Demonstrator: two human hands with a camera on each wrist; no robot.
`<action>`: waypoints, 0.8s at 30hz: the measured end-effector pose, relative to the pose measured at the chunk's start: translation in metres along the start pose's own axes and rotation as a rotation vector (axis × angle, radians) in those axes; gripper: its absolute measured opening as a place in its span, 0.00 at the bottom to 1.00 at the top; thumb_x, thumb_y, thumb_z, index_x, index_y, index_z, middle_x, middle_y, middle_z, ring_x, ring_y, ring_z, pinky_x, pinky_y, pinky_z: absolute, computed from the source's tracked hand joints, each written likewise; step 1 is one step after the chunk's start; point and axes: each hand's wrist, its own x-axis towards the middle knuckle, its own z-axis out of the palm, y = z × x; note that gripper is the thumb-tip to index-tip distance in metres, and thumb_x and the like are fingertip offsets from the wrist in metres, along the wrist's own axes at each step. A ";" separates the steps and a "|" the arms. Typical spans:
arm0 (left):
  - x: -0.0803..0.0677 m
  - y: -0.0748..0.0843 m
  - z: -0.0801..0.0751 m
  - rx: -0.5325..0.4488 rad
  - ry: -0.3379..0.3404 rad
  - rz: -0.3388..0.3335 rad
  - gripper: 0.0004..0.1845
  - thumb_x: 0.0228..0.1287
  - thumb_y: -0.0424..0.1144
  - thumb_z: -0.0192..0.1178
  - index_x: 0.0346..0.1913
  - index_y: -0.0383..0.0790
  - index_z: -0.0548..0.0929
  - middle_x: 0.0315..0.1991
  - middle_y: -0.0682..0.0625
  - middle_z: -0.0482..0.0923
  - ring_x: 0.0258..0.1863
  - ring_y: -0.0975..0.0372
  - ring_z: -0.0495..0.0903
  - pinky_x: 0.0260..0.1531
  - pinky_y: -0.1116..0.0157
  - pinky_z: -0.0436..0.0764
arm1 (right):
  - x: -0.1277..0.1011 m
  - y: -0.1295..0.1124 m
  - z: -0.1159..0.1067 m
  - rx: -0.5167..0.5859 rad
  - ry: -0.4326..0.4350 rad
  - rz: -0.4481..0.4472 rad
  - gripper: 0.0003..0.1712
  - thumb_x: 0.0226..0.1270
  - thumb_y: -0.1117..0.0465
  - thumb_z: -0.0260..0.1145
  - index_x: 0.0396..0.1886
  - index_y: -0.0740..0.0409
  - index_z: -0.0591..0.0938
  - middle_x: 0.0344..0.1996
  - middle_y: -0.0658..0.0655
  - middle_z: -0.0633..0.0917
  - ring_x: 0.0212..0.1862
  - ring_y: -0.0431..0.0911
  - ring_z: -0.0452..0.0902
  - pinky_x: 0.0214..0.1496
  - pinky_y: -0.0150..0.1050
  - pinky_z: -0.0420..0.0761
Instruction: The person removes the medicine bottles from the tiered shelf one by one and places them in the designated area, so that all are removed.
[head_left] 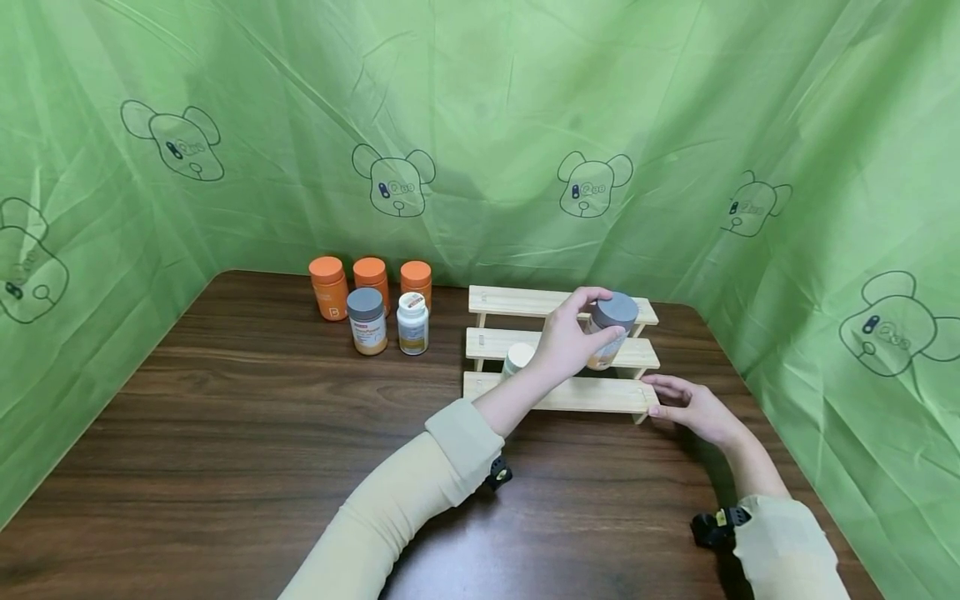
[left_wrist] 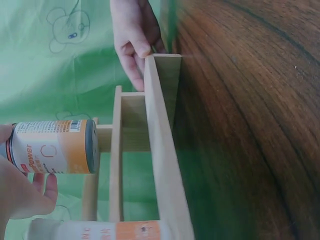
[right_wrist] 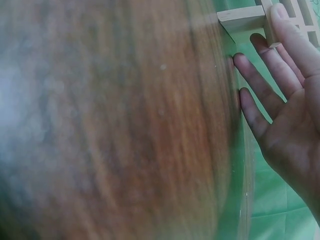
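Observation:
My left hand (head_left: 566,342) grips a grey-lidded supplement bottle (head_left: 615,310) near its lid, over the right part of a three-step wooden display rack (head_left: 592,396). In the left wrist view the bottle's label (left_wrist: 50,145) shows white and orange, and its base appears just above the middle step. A white-lidded bottle (head_left: 517,357) stands on the lowest step at the left, partly hidden by my left forearm. My right hand (head_left: 697,410) holds the right end of the lowest step, thumb in front and fingers behind. Its other fingers (right_wrist: 255,112) reach down beside the rack.
Left of the rack stand several bottles: orange ones (head_left: 327,287) behind, a grey-lidded one (head_left: 367,323) and a small white one (head_left: 413,325) in front. Green cloth (head_left: 480,100) walls the back and sides of the dark wooden table (head_left: 247,433).

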 end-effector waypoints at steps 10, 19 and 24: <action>-0.006 0.017 -0.013 -0.020 -0.041 0.004 0.26 0.52 0.41 0.71 0.56 0.50 0.76 0.49 0.54 0.79 0.47 0.68 0.75 0.44 0.71 0.78 | 0.000 0.003 0.001 -0.003 0.005 -0.022 0.32 0.61 0.59 0.68 0.64 0.61 0.71 0.58 0.67 0.75 0.53 0.25 0.71 0.51 0.19 0.68; -0.010 0.031 -0.025 -0.034 -0.074 -0.005 0.27 0.52 0.40 0.71 0.56 0.48 0.76 0.48 0.52 0.80 0.42 0.65 0.78 0.44 0.65 0.80 | 0.001 0.002 0.000 0.019 -0.006 -0.044 0.31 0.61 0.60 0.68 0.63 0.61 0.71 0.58 0.68 0.75 0.53 0.26 0.72 0.50 0.22 0.72; -0.014 0.038 -0.032 -0.042 -0.085 -0.016 0.26 0.52 0.41 0.71 0.55 0.49 0.76 0.47 0.53 0.81 0.38 0.65 0.80 0.43 0.65 0.80 | 0.000 0.001 0.000 0.034 -0.014 -0.049 0.31 0.61 0.61 0.68 0.63 0.62 0.71 0.58 0.68 0.75 0.53 0.26 0.73 0.50 0.22 0.73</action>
